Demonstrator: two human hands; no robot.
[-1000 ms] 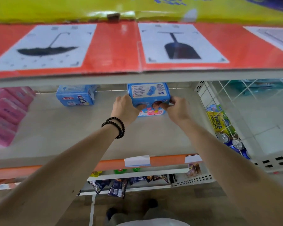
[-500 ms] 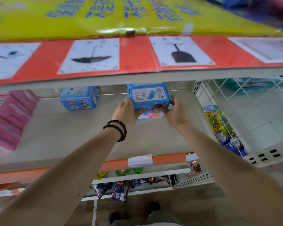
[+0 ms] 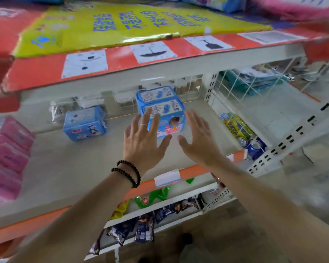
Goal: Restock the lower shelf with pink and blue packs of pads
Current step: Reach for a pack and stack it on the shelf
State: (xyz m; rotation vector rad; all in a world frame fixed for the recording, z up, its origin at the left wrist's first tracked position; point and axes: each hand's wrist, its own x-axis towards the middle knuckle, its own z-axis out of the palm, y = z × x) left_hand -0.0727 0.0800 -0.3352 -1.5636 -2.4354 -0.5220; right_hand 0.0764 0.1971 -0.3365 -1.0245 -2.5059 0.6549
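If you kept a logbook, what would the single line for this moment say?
stage: stocking shelf | left hand: open, empty | right hand: open, empty | blue packs: stacked on shelf, free | pink packs: left side

A single head-worn camera looks forward and down, tilted, onto the lower shelf (image 3: 68,168) from close above its front edge; lower racks appear beneath that shelf.

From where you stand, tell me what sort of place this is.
Most likely a small shop aisle: metal shelving holds blue packs of pads, pink packs and drink cans, with a price tag on the shelf edge.
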